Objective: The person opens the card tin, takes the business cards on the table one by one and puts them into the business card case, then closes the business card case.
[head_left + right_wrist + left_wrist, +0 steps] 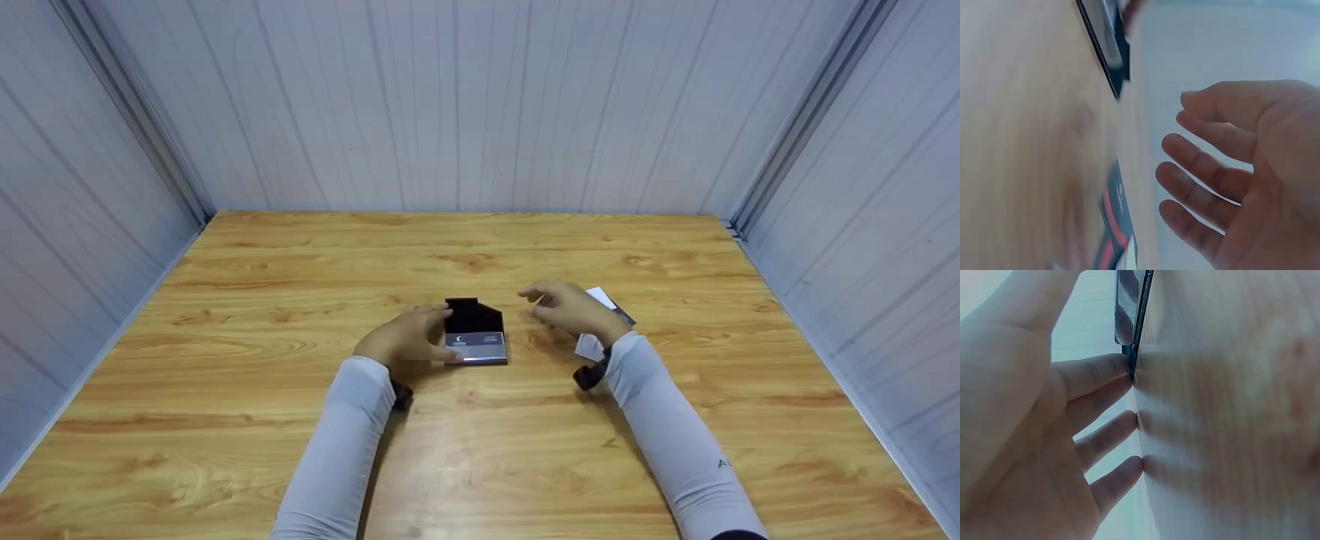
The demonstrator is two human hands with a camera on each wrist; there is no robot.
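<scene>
A small black card case (474, 319) lies with its flap up at the table's middle, and a grey card (478, 350) rests on its front part. My left hand (442, 334) is at the case's left side. In the left wrist view its fingers (1120, 424) are nearly straight, with their tips on the wood, and the index tip touches the case's edge (1135, 332). My right hand (541, 300) hovers just right of the case with relaxed, empty fingers (1196, 163). Beneath it lie loose cards (592, 345), one with red stripes (1116, 225).
The wooden table (480, 457) is enclosed by pale panelled walls (480, 97) at the back and on both sides. A dark wrist strap (590, 374) shows at the end of the right sleeve.
</scene>
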